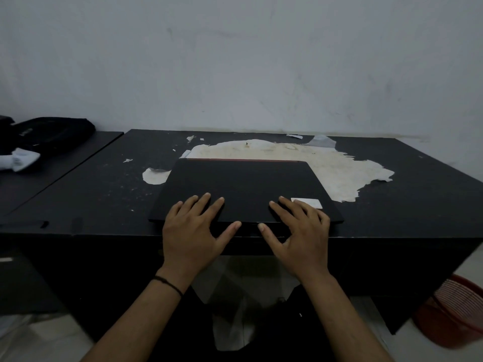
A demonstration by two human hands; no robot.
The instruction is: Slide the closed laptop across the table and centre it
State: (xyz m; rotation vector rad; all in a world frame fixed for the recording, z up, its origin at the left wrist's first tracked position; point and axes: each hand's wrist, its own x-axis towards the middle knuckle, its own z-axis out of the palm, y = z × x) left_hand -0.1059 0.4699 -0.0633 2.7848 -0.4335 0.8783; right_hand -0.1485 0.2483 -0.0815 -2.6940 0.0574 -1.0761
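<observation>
I have both hands flat on the lid, fingers spread and gripping nothing. My left hand point(192, 231) presses the near left part of the laptop point(245, 189), its thumb hanging over the near edge; a thin dark band point(168, 284) circles that wrist. My right hand point(300, 231) lies beside it on the near right part, fingertips touching a pale sticker point(307, 202) on the lid.

Beyond my fingers the table point(405, 205) is black, with a large patch point(339, 168) where the surface has peeled to a cream layer; the laptop's far right part covers some of it. Far to the left of my left hand a dark bag point(52, 134) and a white cloth point(22, 159) sit on a second tabletop. Below and right of my right hand a red basket point(454, 317) stands on the floor.

The laptop is closed, matte black, red strip along its far edge, lying at the table's near edge.
</observation>
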